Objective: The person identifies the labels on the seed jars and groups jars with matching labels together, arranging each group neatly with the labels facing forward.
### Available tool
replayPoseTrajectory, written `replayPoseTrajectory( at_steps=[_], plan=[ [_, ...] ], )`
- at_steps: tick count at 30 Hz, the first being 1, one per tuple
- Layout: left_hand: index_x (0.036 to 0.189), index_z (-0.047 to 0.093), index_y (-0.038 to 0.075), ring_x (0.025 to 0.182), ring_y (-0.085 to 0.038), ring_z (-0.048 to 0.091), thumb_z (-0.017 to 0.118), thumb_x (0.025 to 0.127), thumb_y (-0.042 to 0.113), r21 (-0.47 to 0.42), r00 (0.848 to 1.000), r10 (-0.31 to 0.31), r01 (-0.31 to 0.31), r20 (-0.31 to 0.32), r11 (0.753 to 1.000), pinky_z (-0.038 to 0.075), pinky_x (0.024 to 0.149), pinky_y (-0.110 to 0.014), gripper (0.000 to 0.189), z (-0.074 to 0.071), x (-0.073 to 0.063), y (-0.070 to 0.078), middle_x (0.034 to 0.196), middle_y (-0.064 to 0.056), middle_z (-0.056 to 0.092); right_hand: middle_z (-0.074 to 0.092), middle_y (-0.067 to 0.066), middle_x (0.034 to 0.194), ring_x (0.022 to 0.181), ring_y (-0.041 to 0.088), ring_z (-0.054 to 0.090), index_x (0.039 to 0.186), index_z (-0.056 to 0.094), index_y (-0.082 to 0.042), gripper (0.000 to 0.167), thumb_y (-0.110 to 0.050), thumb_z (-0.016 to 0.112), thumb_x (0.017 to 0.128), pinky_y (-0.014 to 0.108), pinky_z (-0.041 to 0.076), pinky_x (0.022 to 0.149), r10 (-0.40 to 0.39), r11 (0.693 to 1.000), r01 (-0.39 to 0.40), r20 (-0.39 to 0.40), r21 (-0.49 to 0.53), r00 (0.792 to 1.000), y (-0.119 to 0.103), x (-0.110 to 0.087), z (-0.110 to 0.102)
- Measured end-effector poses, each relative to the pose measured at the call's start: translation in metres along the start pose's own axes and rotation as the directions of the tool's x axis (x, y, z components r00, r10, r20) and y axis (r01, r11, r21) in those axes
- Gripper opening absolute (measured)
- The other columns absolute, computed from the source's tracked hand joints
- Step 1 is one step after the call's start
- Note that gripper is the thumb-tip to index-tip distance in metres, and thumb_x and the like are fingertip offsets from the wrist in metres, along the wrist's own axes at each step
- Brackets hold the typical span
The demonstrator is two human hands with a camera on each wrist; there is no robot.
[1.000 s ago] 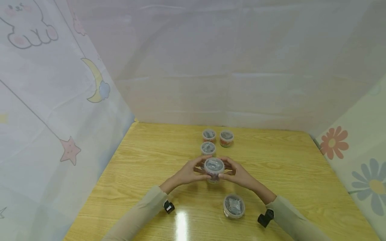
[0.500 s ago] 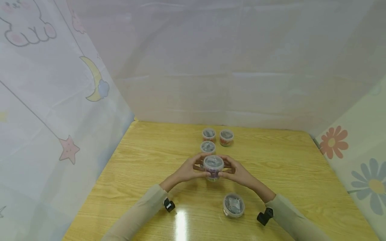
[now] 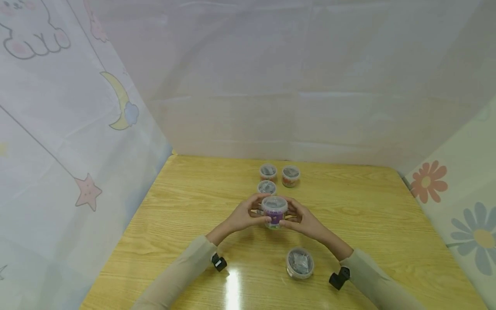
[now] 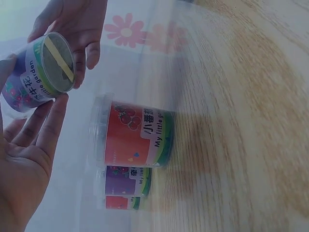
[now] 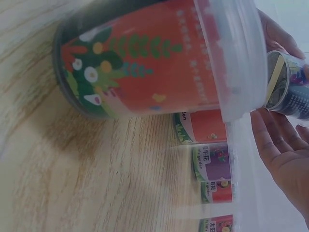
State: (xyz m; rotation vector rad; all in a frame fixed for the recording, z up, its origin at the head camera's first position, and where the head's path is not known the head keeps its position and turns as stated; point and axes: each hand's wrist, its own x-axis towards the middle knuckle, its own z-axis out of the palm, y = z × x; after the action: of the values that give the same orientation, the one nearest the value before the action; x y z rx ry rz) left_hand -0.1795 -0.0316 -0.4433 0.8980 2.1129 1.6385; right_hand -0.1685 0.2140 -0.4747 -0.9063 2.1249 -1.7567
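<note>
Both hands hold a lidded clear plastic tub with a purple label (image 3: 274,212) between them, above the table. My left hand (image 3: 248,214) grips its left side, thumb at the front and fingers behind. My right hand (image 3: 303,221) grips the right side in the same way. In the left wrist view, the purple tub (image 4: 36,77) is tilted and its base shows a yellow strip. A red-labelled tub (image 4: 137,135) stands on the table below it. In the head view that tub is mostly hidden behind the hands and the held tub.
Farther back stand a purple-labelled tub (image 3: 267,187) and two red-labelled tubs, one at back left (image 3: 268,172) and one at back right (image 3: 291,176). Nearer the person, another red-labelled tub (image 3: 300,263) stands on the wooden table (image 3: 186,193). Printed cloth (image 3: 240,107) hangs behind and at the sides.
The held tub has tipped back toward upright, so more of its purple label shows. The hands have shifted very slightly away from the person and keep hold. The standing tubs have stayed put.
</note>
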Motion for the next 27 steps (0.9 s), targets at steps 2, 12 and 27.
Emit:
replayPoseTrajectory(
  at_steps=[2,12,27],
  plan=[
    [0.142,0.032,0.008,0.11,-0.023,0.054,0.067,0.086,0.015,-0.007,1.0,-0.007,0.007,-0.004,1.0,0.053,0.084,-0.028,0.067,0.0,0.0,-0.001,0.131,-0.013,0.047,0.051,0.016,0.129,0.105,0.016,0.059,0.143,0.028,-0.01,0.062,-0.006,0.06,0.09,0.035,0.054,0.083,-0.002,1.0,0.002,-0.018,0.005,1.0,-0.001,0.0,0.0],
    [0.146,0.024,0.016,0.112,-0.031,0.054,0.07,0.083,0.011,-0.102,1.0,0.03,-0.029,0.006,0.994,0.053,0.085,-0.031,0.078,0.004,0.002,-0.008,0.137,-0.018,0.044,0.049,0.024,0.13,0.102,0.017,0.06,0.143,0.029,-0.007,0.062,-0.003,0.06,0.09,0.033,0.054,0.083,0.002,0.999,0.002,-0.069,0.052,0.998,-0.001,0.002,0.001],
    [0.147,0.019,0.028,0.109,-0.024,0.056,0.073,0.08,0.01,-0.107,0.999,0.042,-0.044,-0.02,0.993,0.053,0.085,-0.035,0.087,0.008,0.003,-0.01,0.135,-0.016,0.045,0.056,0.014,0.119,0.095,0.02,0.061,0.139,0.033,-0.004,0.059,-0.005,0.062,0.088,0.033,0.055,0.078,0.021,0.998,-0.013,-0.131,0.067,0.991,-0.007,0.004,0.004]
  ],
)
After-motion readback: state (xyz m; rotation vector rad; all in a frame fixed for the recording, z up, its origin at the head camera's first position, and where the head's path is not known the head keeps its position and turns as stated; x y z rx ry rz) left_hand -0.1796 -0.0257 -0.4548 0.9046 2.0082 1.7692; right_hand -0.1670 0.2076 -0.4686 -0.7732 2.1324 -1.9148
